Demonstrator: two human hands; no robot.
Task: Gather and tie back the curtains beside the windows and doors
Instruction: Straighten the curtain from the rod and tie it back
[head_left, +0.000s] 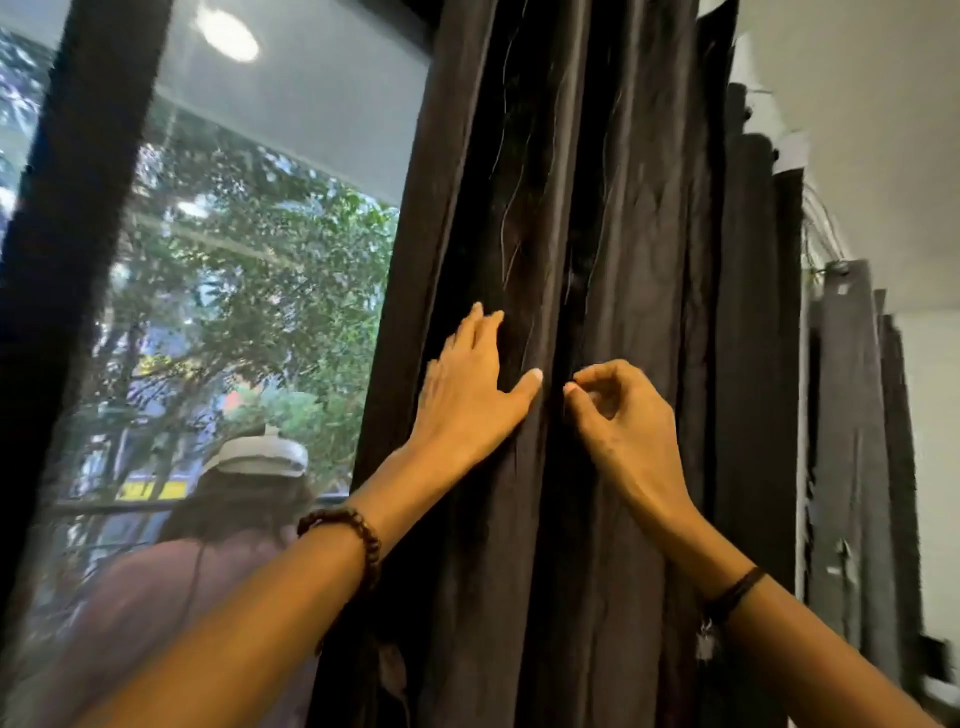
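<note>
A dark brown curtain (582, 218) hangs in bunched vertical folds to the right of a large window (249, 291). My left hand (475, 387) lies flat on the curtain's left folds, fingers straight and thumb spread to the right. My right hand (615, 410) is just to its right, fingers curled, thumb and forefinger pinching a fold of the curtain. Loose pale threads run down the fabric above my hands. No tie-back is visible.
More dark curtain panels (852, 447) hang further right along a white wall (883, 130). The window's black frame (67, 218) stands at the left. The glass reflects a person and a ceiling light; trees show outside.
</note>
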